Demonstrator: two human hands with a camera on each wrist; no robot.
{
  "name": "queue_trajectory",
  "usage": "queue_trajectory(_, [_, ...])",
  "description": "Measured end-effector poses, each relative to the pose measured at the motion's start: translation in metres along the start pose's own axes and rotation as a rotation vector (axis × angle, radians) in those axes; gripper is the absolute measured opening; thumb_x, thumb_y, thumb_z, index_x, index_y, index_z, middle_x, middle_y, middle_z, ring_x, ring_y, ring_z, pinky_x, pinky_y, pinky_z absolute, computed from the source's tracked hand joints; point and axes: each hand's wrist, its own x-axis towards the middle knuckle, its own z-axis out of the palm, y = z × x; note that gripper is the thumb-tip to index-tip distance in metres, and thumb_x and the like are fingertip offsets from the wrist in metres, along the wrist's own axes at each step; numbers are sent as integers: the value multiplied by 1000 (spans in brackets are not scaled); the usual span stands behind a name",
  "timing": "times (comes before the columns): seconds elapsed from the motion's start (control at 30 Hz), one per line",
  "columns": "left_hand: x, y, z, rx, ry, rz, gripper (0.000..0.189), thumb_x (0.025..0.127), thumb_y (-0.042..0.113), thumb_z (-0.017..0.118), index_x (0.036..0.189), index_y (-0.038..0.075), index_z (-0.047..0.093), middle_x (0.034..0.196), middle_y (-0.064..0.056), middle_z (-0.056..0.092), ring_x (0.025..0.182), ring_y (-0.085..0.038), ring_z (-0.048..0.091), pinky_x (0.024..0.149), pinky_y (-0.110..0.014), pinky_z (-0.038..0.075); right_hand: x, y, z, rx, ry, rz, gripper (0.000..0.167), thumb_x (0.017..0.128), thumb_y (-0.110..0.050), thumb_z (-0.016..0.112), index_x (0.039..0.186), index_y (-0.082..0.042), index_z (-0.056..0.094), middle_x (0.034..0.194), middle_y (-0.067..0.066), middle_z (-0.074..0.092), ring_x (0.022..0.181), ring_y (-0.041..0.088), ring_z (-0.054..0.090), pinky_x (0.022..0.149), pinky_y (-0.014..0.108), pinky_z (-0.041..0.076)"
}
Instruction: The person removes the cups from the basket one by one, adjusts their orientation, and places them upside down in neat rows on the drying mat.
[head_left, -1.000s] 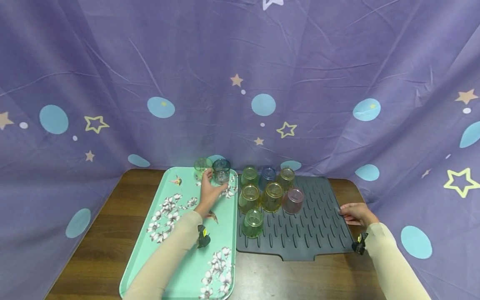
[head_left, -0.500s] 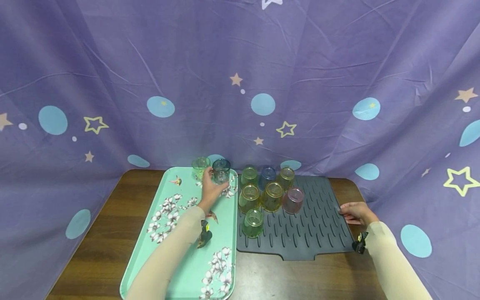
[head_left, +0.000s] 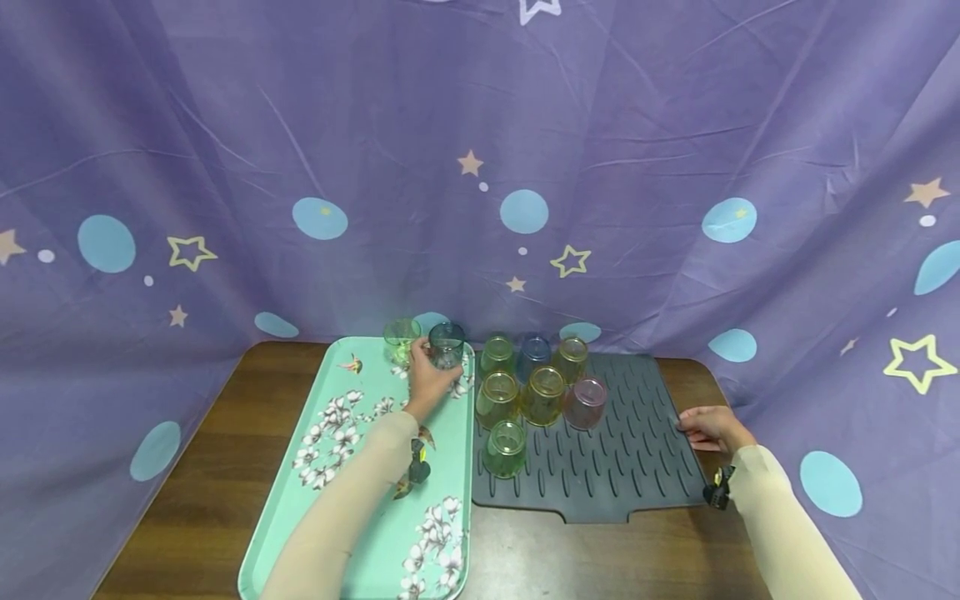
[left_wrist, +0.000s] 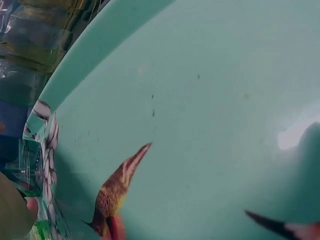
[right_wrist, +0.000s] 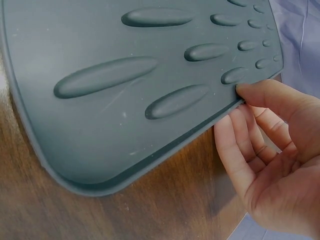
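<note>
At the far right corner of the mint tray [head_left: 300, 533], my left hand [head_left: 429, 383] holds a dark teal glass [head_left: 447, 350], thumb on its near right side and fingers at its left. A light green glass [head_left: 400, 337] stands just left of those fingers. In the left wrist view the teal glass [left_wrist: 31, 162] shows at the left edge, the hand mostly cut off. My right hand [head_left: 712, 428] pinches the right edge of the dark grey drying mat [head_left: 630, 450]. The right wrist view shows the thumb [right_wrist: 265, 92] on top of the mat's edge and fingers beneath.
Several upside-down glasses stand on the mat's left part: green [head_left: 506, 450], yellow [head_left: 498, 402], amber [head_left: 543, 397], pink [head_left: 586, 404] and blue [head_left: 534, 360] among them. The tray lies against the mat on a wooden table [head_left: 540, 558]. A purple curtain [head_left: 420, 208] hangs behind.
My left hand and the teal glass have shifted slightly to the right. The light green glass has shifted slightly left. My right hand stays at the mat's edge.
</note>
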Motion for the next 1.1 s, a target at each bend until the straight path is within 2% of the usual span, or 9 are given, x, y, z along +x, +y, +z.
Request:
queue_trajectory(0.1, [0,2,-1,16,-21,-31,89,75,11,82,149,8,32,135,-21,46,121,-37,51,103,-53,45,0,-1,-1,0,-9,-5,5,94,-3,65,90,-5,68,69,-4,63,64,9,63,65,26,61])
queue_trajectory(0.2, [2,5,-4,1,-77,-64,95,78,12,82,155,9,26,146,-21,44,132,-39,49,110,-53,43,2,-2,-2,1,-5,-6,10,94,-2,65,87,-9,68,69,-4,63,64,9,64,65,26,61])
queue_trajectory(0.3, [6,8,-6,-17,-138,-93,98,82,13,81,159,9,20,156,-22,39,142,-41,43,116,-54,39,3,-3,-3,-9,2,-12,8,94,-3,65,88,-7,68,69,-4,63,64,9,64,65,27,61])
queue_trajectory(0.43, [9,8,-9,-8,-180,-110,97,85,13,79,160,11,18,158,-22,36,144,-41,40,116,-55,39,3,-4,-3,-27,11,-11,3,93,-4,67,93,-2,68,69,-5,63,65,9,65,65,28,60])
queue_trajectory(0.6, [10,6,-9,-42,-162,-89,86,84,10,80,153,8,29,143,-22,47,133,-38,49,110,-52,45,1,-4,-3,-29,7,-15,3,94,-3,66,92,-4,69,69,-4,63,65,10,64,65,28,61])
queue_trajectory(0.73, [9,4,-6,-56,-137,-73,76,82,9,82,142,5,35,135,-21,50,126,-37,52,106,-51,46,0,-2,-3,-19,5,-19,5,94,-3,65,92,-5,69,69,-3,63,64,10,64,65,28,61])
queue_trajectory(0.97, [8,6,-5,-22,-147,-62,88,82,9,80,154,7,28,147,-22,46,134,-40,49,109,-53,46,2,1,-2,-9,8,-14,7,94,-3,66,90,-7,69,67,-4,63,63,9,63,63,26,61])
queue_trajectory(1.1, [9,4,-6,10,-155,-88,89,84,12,80,156,10,28,149,-20,46,134,-38,49,107,-52,47,2,2,0,-12,14,-14,7,93,-3,66,90,-7,69,68,-4,63,63,9,63,63,26,61])
